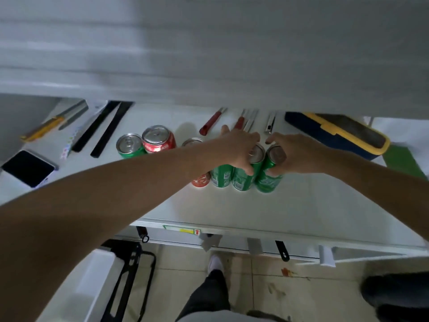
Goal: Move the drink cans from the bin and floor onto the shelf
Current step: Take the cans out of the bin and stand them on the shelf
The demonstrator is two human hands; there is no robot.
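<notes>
Hands: my left [239,147] grips one green can [246,175], right [294,154] another [269,177] | cans upright on shelf [301,205], touching | light, thin-walled, slick; I hold sidewalls near the top.

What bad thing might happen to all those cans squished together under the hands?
1. The green cans stand packed in a row touching each other, so a nudge from the left hand might topple several.
2. The right hand holds the end can tilted; it may fall over when released.
3. The red can hides under the forearm and may get bumped.
</notes>
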